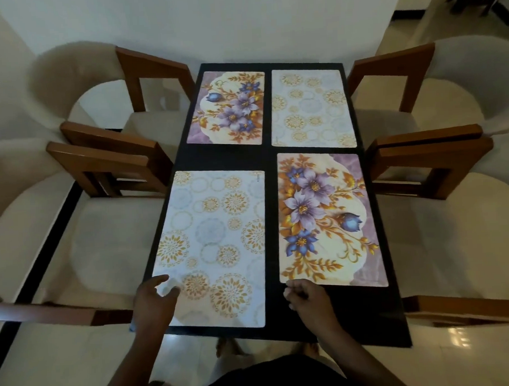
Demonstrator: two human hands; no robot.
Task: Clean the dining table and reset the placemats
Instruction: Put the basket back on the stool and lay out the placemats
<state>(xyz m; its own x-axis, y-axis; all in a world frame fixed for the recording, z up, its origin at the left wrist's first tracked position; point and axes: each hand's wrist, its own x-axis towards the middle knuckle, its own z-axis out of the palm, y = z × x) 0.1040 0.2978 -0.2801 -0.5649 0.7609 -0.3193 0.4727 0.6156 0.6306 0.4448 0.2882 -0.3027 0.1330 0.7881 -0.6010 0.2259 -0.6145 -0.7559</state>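
Four placemats lie flat on the black dining table [269, 163]. At the near left is a pale mat with gold circles [217, 241], and at the near right a floral mat with purple flowers [330, 218]. Another floral mat [227, 108] sits at the far left, and another gold-circle mat [312, 108] at the far right. My left hand [154, 302] rests with spread fingers on the near-left mat's left near corner. My right hand [306, 300] has its fingers curled at the near-right floral mat's near-left corner and seems to pinch its edge.
Cream upholstered chairs with brown wooden arms stand on both sides: two on the left [143, 78] [106, 167] and two on the right [393, 67] [430, 161]. A wooden rail [468, 307] sits at the near right. Tiled floor shows below the table's near edge.
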